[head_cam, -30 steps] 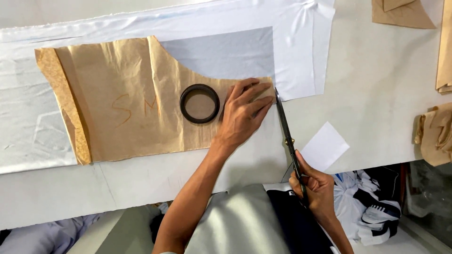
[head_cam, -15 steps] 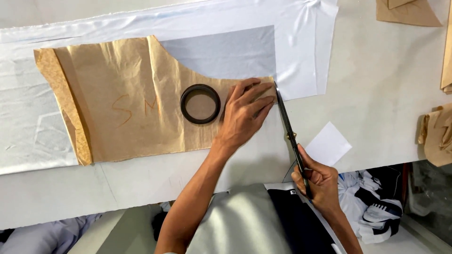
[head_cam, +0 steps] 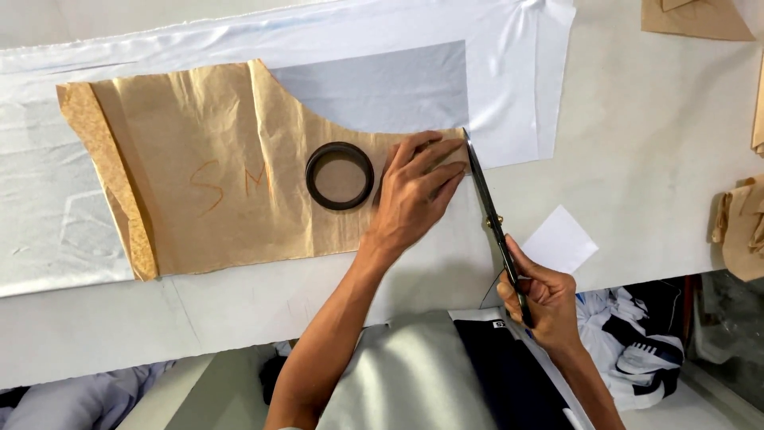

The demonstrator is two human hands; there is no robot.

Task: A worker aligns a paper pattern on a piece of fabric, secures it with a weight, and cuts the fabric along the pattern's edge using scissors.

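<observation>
- Right hand [head_cam: 545, 299] is clamped round the scissors [head_cam: 493, 219] handles, blades nearly shut, running along the brown paper pattern's [head_cam: 215, 167] right edge.
- Left hand [head_cam: 414, 195] lies flat with fingers spread on that pattern, which sits on the white fabric [head_cam: 509, 80].
- Dark ring weight [head_cam: 340, 175] is just beside my fingers.
- I'd say press close to the blade and keep it hugging the paper edge.

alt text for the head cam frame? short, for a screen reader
Seen from above, a person's left hand presses a brown paper pattern flat on white fabric, while the right hand runs long scissors along the pattern's right edge. A dark ring sits on the pattern beside the left hand, and a small white paper piece lies on the table.
</observation>
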